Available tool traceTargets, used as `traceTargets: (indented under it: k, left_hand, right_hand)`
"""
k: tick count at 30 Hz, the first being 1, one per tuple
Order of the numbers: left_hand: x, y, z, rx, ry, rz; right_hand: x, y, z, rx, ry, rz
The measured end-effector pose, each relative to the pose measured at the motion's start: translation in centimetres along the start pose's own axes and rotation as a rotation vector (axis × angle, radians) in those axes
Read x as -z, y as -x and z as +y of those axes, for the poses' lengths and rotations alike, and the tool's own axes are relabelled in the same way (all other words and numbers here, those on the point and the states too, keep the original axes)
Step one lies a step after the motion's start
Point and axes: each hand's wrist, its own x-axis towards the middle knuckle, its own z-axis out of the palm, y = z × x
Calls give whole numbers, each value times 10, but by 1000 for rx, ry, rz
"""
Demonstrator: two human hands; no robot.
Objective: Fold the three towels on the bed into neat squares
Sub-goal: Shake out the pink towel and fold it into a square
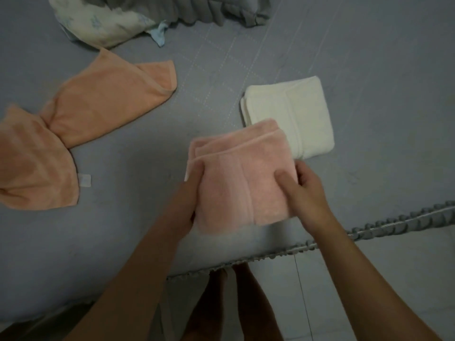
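Observation:
A pink towel, folded into a thick square, is held just above the grey bed. My left hand grips its left edge and my right hand grips its right edge, thumb on top. Its far corner overlaps a cream towel, which lies folded in a neat square on the bed. An orange towel lies loose and twisted at the left, with a white label at its near edge.
A pale patterned pillow and a bunched grey blanket lie at the head of the bed. The bed's ruffled edge runs across the lower right, with white floor tiles beyond it.

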Motion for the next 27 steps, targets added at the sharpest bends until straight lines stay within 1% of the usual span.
traceTargets:
  k: [3,4,6,7,9,11,12,14,16,20,23,24,25,26,27]
  left_hand:
    - [-52,-20,47,-114,-54,19]
    - [-68,-33,62,-171,-62,19]
    - [-96,-59,83,-295,-102,47]
    - [-107,-73,86,-326,-147,75]
    - [-125,-96,82,-290,-301,124]
    - [-136,-110,75,-223,-490,194]
    - [-137,-115,72,-222,-538,230]
    - [-136,-113,75,-254,-594,280]
    - [-131,-103,80,-248,-656,278]
    - [-129,-77,74,-176,-576,185]
    - [-136,-77,71,-65,-489,142]
    - [-139,-77,73,-41,-506,161]
    - [-143,-79,75,-31,-544,212]
    - [-147,-83,76,-48,-599,300]
    - [-151,-84,77,-95,-678,401]
  right_hand:
    - [39,-48,-45,120,95,160]
    - [51,-67,-56,123,121,192]
    - [72,-110,-64,38,168,195]
    - [80,-129,-61,-24,236,173]
    - [88,-156,-47,-148,384,143]
    - [86,-168,-31,-226,403,147]
    - [84,-168,-25,-217,392,163]
    - [83,-162,-20,-115,443,218]
    - [89,-157,-19,-28,495,252]
    - [107,-147,-26,113,561,329]
    - [105,-146,-35,97,584,340]
    - [102,-145,-38,68,601,325]
    - [99,-145,-40,51,634,318]
    - [96,-145,-44,76,676,330]
    - [90,-144,-47,154,721,358]
